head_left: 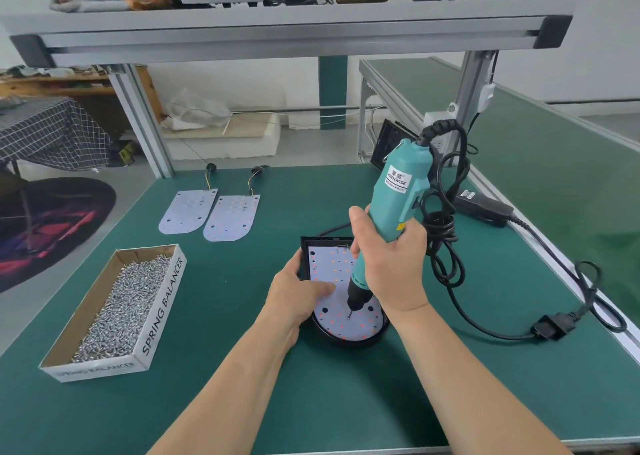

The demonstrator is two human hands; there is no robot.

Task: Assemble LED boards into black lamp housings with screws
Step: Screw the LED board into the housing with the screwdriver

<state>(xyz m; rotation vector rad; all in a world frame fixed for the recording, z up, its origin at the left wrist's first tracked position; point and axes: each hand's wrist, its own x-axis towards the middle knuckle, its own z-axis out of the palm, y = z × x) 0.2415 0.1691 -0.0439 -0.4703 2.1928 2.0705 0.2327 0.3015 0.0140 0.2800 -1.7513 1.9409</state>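
Head view, right hand (388,264): fingers wrapped round the lower body of the teal electric screwdriver (394,191), thumb up along its barrel; the tool leans with its cord end away and to the right.
Screwdriver bit (349,313): tip down on the LED board (332,267), toward the board's rounded near end.
Left hand (298,292): grips the left rim of the black lamp housing (346,339), thumb lying flat on the board.
LED board: pale lilac-white, straight far edge, rounded near end, dotted with small orange and red spots and a few dark round holes; seated inside the housing.
Black lamp housing: on the green bench (242,402), mid-bench, square at the far end, curved at the near end.
Spare boards (188,212): two of the same shape side by side, farther back on the left, each with short wires.
Screw box (117,309): open carton printed SPRING BALANCER, full of silver screws, left of the housing and apart from it.
Cord (446,240): black, looped just right of the tool.
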